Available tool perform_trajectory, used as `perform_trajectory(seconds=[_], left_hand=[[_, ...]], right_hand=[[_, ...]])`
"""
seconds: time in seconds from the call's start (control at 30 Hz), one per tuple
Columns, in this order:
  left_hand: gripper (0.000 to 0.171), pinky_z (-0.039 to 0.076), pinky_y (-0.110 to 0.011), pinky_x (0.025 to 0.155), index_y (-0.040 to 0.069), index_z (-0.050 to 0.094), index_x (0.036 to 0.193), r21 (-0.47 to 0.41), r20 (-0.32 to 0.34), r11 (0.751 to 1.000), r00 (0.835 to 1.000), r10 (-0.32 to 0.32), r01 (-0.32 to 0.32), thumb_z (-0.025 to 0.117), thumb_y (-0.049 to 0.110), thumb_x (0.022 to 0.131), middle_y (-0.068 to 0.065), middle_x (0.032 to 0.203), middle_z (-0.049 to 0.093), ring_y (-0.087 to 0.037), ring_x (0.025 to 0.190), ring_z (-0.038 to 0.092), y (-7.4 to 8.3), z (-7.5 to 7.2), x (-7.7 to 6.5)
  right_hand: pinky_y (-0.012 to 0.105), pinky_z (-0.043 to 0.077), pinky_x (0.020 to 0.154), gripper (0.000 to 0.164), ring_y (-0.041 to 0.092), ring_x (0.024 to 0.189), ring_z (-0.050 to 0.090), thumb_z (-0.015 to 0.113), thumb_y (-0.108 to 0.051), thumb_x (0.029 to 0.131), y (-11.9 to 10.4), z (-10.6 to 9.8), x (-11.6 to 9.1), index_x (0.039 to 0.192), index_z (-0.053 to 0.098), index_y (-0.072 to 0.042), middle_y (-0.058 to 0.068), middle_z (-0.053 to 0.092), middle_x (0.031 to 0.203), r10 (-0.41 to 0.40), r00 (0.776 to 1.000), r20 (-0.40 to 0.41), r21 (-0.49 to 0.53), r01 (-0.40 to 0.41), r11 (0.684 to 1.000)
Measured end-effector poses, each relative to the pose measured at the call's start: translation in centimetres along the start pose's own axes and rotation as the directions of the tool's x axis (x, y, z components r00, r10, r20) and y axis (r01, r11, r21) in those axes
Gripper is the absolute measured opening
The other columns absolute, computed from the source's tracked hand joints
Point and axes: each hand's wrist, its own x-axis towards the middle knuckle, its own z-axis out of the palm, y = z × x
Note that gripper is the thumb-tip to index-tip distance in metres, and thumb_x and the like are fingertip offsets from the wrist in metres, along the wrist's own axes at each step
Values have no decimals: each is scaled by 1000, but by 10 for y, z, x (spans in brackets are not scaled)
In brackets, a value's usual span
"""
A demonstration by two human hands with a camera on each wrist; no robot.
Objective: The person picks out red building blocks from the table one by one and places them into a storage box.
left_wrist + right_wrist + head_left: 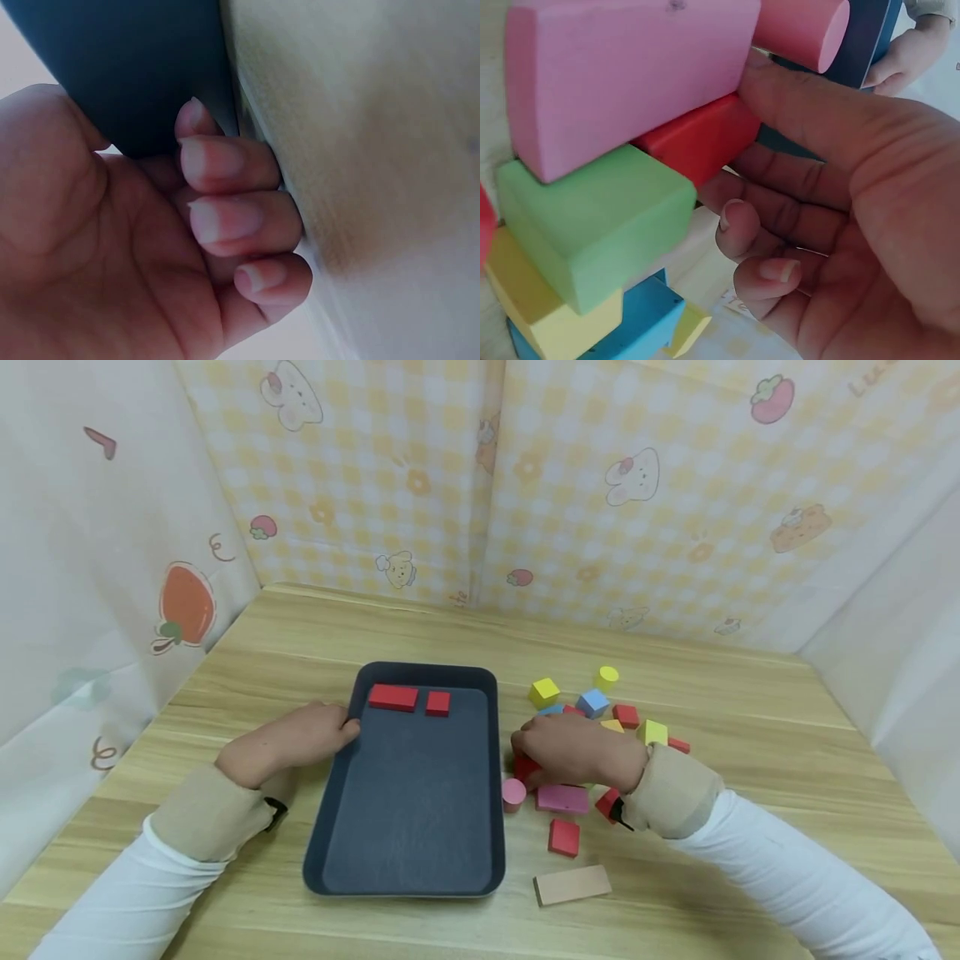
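My left hand (303, 739) grips the left rim of a dark blue-grey tray (420, 827), thumb over the rim. In the left wrist view its fingers (232, 225) are curled beside the tray's outer wall. Inside the tray, near its far end, lie a long red block (393, 697) and a smaller red block (438, 703). My right hand (573, 747) is among the loose blocks and pinches a red block (705, 139) between thumb and fingers. That block sits against a pink block (637, 75) and a light green block (600, 221). A pink cylinder (513, 793) stands by the thumb.
Around the right hand lie a yellow cube (544, 693), a blue cube (593, 702), a yellow cylinder (607, 677) and several other blocks. Nearer the front are a red block (564, 837) and a plain wooden plank (573, 886). Patterned curtains (570, 485) border the table.
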Motion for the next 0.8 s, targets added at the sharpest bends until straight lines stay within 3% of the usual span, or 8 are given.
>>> perform_trajectory(seconds=[0.37,0.6,0.8], left_hand=[[36,38,-35,66,11,48,68,0,-4,1000,1000,3,-3,31,23,98,-5,64,43,-17,56,39,2,0,-1],[36,38,-35,66,12,46,66,2,-1,1000,1000,0,0,31,23,98,-4,64,43,-17,57,39,3,-1,-2],[37,38,-34,65,12,46,67,0,-5,1000,1000,2,-2,31,24,98,-4,64,43,-17,56,39,1,0,-1]], right_hand=[[23,43,54,25,8,60,50,71,-34,78,3,-19,1,88,63,-13,-7,55,69,-21,1000,19,60,20,998],[25,46,60,27,11,68,52,72,-32,77,6,-35,1,94,65,-11,-3,61,81,-43,998,-52,-46,40,998],[26,47,60,30,12,69,52,74,-35,75,5,-47,2,92,64,-12,-2,61,81,-87,989,-116,-136,71,988]])
